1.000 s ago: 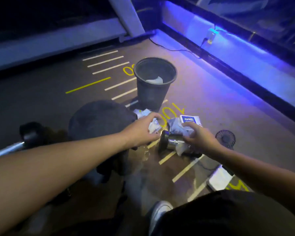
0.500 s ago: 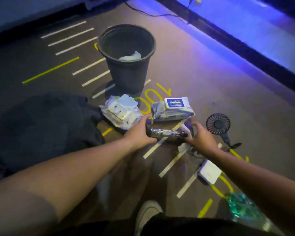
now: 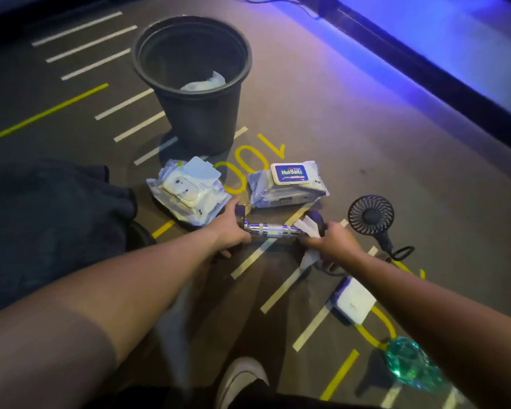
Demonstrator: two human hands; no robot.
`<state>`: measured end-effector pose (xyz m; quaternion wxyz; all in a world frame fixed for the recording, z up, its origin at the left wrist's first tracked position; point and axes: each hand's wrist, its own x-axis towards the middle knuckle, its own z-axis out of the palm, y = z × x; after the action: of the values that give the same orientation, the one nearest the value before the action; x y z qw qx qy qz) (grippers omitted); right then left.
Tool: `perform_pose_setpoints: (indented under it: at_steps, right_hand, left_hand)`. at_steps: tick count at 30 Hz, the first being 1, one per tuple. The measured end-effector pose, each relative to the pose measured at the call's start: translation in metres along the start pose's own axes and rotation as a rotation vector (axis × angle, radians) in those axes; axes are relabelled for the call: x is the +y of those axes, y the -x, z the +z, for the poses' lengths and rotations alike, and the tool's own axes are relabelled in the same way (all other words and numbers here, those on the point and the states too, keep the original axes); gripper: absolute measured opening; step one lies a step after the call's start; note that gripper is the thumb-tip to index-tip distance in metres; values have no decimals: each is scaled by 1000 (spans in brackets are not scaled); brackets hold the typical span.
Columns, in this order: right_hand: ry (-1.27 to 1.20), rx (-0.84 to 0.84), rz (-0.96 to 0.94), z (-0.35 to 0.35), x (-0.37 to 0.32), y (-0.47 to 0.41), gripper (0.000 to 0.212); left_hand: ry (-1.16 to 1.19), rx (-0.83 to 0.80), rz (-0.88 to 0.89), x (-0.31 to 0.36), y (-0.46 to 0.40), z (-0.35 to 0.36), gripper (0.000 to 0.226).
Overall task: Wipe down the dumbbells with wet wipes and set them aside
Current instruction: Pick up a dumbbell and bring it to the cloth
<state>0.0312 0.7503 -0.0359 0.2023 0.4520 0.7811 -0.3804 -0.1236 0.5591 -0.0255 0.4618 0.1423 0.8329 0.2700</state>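
A small dumbbell (image 3: 270, 230) with a chrome knurled handle and dark ends lies crosswise just above the floor. My left hand (image 3: 229, 228) grips its left end. My right hand (image 3: 332, 243) holds a white wet wipe (image 3: 307, 227) pressed around the right end. Two wet wipe packs lie just beyond: an opened one (image 3: 189, 191) with its lid flipped up on the left, and a shut one (image 3: 288, 184) with a blue label on the right.
A black bin (image 3: 202, 113) with used wipes inside stands behind the packs. A dark cloth heap (image 3: 48, 219) lies at left. At right are a small black handheld fan (image 3: 370, 215), a white box (image 3: 351, 301) and a green bottle (image 3: 410, 364). My shoe (image 3: 242, 379) shows below.
The view has tilted down and closer. My left hand left the wipe pack and took the dumbbell's left end; the dumbbell turned crosswise, and my right hand works the wipe at its right end.
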Motion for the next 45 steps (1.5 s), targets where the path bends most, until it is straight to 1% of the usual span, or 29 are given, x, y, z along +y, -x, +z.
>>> perform_pose_setpoints:
  at_steps: [3,7,11,15,18,22,25,27,30,33,35,37,39,43,45]
  right_hand:
    - [24,-7,26,9,3,1,42]
    - [-1,81,-15,17,11,2,31]
    - [4,98,-27,24,19,10,30]
    - [-3,111,-42,27,19,29,33]
    - [0,135,-81,18,10,49,29]
    - [36,229,-166,-8,-16,83,25]
    - [16,289,-219,-29,-38,110,28]
    - [23,327,-253,-41,-54,129,30]
    - [51,372,-293,-52,-81,158,31]
    - [51,396,-338,-56,-108,184,31]
    - [44,398,-416,-53,-125,199,32]
    - [65,409,-471,-49,-144,215,27]
    - [69,401,-515,-43,-165,230,25]
    - [125,357,-631,-28,-208,263,22]
    - [183,345,-669,-18,-229,280,24]
  left_hand:
    - [-1,59,-23,1,-2,7,97]
    - [-27,138,-22,-1,-2,17,86]
    - [-32,151,-21,-7,7,22,86]
    - [-51,158,-5,-8,25,19,83]
    - [-66,172,41,0,44,7,77]
    - [-61,223,137,19,77,-16,69]
    - [-42,260,200,36,105,-39,63]
    - [-48,301,250,45,125,-56,66]
    - [-82,380,284,53,160,-81,75]
    - [-47,435,316,51,196,-106,75]
    - [11,446,351,46,221,-124,73]
    - [76,460,391,37,247,-140,67]
    - [89,497,407,24,270,-156,63]
    - [89,560,388,-8,306,-188,59]
    - [74,588,356,-28,320,-205,62]
